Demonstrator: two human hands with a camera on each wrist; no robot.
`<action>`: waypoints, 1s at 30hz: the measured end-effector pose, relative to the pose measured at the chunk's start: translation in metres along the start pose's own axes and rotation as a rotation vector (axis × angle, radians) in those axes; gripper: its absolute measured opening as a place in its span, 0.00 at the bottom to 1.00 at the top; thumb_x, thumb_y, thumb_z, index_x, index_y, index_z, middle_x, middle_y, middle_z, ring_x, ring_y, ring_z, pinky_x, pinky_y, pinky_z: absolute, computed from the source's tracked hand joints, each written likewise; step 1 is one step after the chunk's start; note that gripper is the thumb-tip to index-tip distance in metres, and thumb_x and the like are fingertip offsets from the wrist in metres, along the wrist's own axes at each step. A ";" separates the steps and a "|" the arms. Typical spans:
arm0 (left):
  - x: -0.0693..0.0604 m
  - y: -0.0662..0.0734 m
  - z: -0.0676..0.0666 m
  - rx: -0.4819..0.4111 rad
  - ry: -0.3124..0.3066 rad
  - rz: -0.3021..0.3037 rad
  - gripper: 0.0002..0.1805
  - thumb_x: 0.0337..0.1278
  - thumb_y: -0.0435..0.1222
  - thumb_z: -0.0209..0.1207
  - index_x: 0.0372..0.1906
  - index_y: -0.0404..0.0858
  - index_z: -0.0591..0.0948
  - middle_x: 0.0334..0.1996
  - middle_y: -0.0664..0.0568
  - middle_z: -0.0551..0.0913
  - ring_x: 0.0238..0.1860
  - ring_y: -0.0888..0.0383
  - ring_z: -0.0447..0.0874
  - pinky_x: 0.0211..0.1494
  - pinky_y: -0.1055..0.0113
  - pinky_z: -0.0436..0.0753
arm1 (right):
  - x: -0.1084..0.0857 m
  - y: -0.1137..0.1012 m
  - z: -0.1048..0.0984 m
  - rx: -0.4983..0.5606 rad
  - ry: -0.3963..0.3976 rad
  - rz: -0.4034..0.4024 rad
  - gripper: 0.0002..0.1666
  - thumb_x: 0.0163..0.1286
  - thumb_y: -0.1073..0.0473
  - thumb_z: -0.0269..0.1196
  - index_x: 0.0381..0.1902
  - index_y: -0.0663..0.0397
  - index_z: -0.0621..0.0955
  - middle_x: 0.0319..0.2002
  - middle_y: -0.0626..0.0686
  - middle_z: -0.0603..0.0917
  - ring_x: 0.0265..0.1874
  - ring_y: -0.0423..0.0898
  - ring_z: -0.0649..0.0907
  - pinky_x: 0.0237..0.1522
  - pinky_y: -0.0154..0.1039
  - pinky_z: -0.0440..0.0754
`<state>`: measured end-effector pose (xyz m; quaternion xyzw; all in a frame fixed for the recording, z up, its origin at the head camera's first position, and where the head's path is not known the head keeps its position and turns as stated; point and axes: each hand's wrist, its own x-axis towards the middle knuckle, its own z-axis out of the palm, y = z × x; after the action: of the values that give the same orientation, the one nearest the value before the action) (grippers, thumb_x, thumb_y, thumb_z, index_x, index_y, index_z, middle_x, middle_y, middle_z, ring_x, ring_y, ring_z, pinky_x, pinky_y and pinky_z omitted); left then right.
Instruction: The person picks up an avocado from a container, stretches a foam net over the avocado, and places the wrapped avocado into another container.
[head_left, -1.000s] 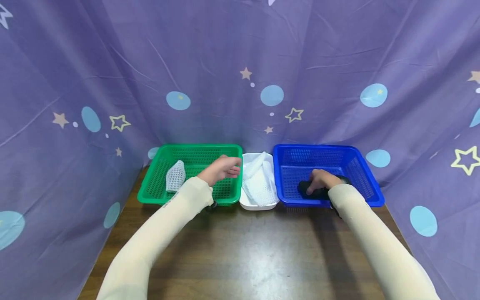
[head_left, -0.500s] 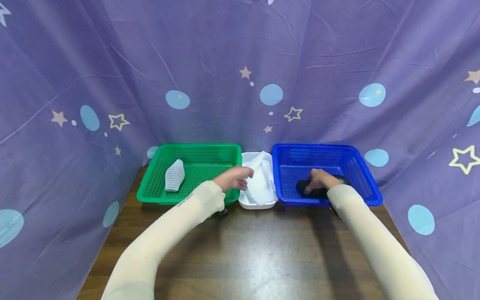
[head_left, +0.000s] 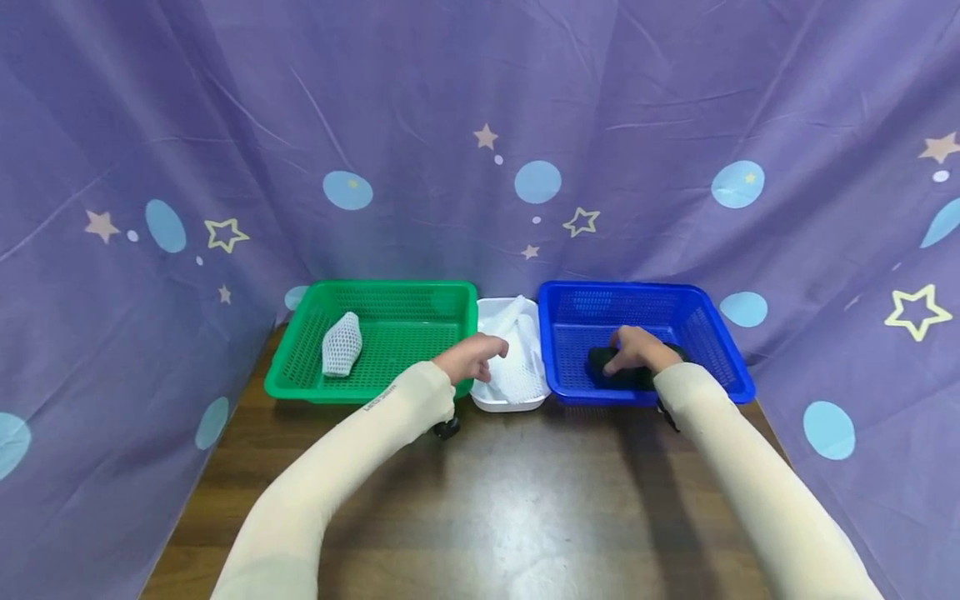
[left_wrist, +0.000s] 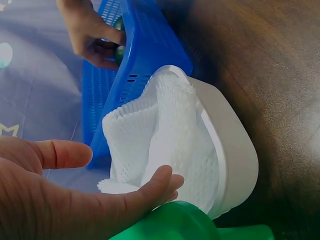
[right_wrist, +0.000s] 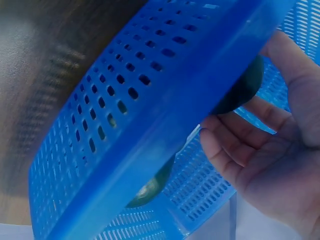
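In the head view, my left hand [head_left: 472,357] hovers at the left side of a white tub [head_left: 510,407] with white foam net sleeves [head_left: 521,367] in it. Its thumb and fingers stand apart, with nothing between them; the left wrist view shows the fingertips over the foam nets [left_wrist: 175,125]. Reaching into the blue basket [head_left: 551,379], my right hand [head_left: 637,348] holds a dark green, smooth, rounded item [right_wrist: 245,90], partly hidden by the basket's rim. Another green rounded item [right_wrist: 155,187] lies farther along the basket.
Left of the tub stands a green basket [head_left: 281,392], holding a white foam net piece [head_left: 342,344]. All three containers sit side by side on a brown wooden table [head_left: 480,500], against a purple curtain [head_left: 420,125].
My left hand has moved right, from over the green basket to the white tub, with its fingers pointing lower. My right hand stays on the dark green item in the blue basket.
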<state>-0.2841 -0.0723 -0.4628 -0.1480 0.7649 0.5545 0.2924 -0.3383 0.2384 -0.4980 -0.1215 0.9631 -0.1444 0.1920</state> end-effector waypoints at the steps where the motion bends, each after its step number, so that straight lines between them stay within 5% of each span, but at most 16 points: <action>1: 0.001 0.000 0.000 0.003 -0.002 0.001 0.40 0.60 0.32 0.52 0.77 0.25 0.53 0.72 0.21 0.58 0.50 0.42 0.75 0.71 0.50 0.76 | 0.000 0.000 0.000 0.003 0.009 -0.006 0.38 0.55 0.51 0.76 0.58 0.70 0.80 0.59 0.71 0.81 0.59 0.66 0.79 0.61 0.60 0.78; 4: 0.004 0.000 0.000 0.012 0.000 -0.007 0.42 0.59 0.32 0.52 0.77 0.26 0.52 0.73 0.20 0.57 0.62 0.35 0.73 0.71 0.51 0.77 | -0.003 0.000 -0.001 0.017 0.039 -0.039 0.39 0.56 0.49 0.76 0.60 0.69 0.79 0.59 0.71 0.81 0.58 0.65 0.80 0.60 0.60 0.78; 8: 0.006 0.003 0.000 0.005 0.010 -0.025 0.43 0.59 0.32 0.52 0.78 0.27 0.51 0.75 0.22 0.54 0.64 0.34 0.71 0.71 0.49 0.76 | -0.011 -0.002 -0.004 0.052 0.081 -0.101 0.40 0.56 0.48 0.76 0.60 0.68 0.79 0.58 0.70 0.82 0.56 0.64 0.81 0.59 0.59 0.79; 15: 0.008 0.007 0.004 -0.028 -0.005 -0.020 0.41 0.57 0.32 0.52 0.77 0.27 0.53 0.80 0.35 0.49 0.79 0.37 0.50 0.76 0.35 0.62 | -0.027 -0.007 -0.010 0.090 0.149 -0.172 0.36 0.56 0.50 0.76 0.58 0.65 0.80 0.52 0.69 0.84 0.50 0.62 0.83 0.52 0.58 0.81; 22: 0.017 0.004 0.009 0.035 0.014 -0.023 0.39 0.57 0.33 0.54 0.74 0.27 0.59 0.79 0.35 0.53 0.79 0.38 0.53 0.75 0.34 0.63 | -0.046 -0.017 -0.010 0.126 0.233 -0.276 0.35 0.52 0.51 0.79 0.55 0.60 0.81 0.42 0.60 0.86 0.38 0.51 0.83 0.39 0.44 0.81; 30: 0.021 0.000 0.008 0.048 -0.028 -0.020 0.39 0.59 0.35 0.53 0.76 0.29 0.58 0.80 0.35 0.51 0.79 0.35 0.51 0.75 0.35 0.63 | -0.078 -0.051 -0.004 0.133 0.301 -0.413 0.35 0.48 0.54 0.79 0.55 0.54 0.82 0.44 0.54 0.86 0.42 0.49 0.82 0.43 0.44 0.81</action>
<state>-0.2988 -0.0628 -0.4772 -0.1409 0.7723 0.5350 0.3121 -0.2606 0.2150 -0.4515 -0.2796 0.9241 -0.2598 0.0207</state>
